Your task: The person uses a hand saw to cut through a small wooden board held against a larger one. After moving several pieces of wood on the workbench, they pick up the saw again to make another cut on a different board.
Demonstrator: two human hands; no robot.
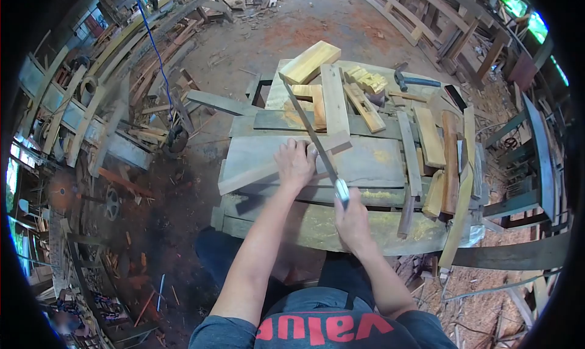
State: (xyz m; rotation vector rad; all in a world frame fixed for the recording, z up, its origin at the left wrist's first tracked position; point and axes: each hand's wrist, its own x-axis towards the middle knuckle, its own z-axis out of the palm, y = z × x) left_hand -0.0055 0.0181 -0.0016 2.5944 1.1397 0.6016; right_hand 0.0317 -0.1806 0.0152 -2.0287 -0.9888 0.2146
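Observation:
My right hand (353, 220) is closed round the pale handle of a handsaw (312, 131). The saw's long, narrow blade points away from me, crossing a strip of wood (256, 177) near its right end. Pressing on that strip just left of the blade is my left hand (295, 163), its fingers curled over the wood. The strip lies slantwise on a wide grey board (372, 157) on the workbench (292, 224). Whether the blade has cut into the strip cannot be made out.
Beyond the saw lie wood blocks (312, 61) and a pale plank (334, 99). A hammer (417, 81) rests at the bench's far right. Several wooden pieces (430, 139) line the right side. Timber stacks (116, 44) stand to the left; a blue cable (159, 63) hangs there.

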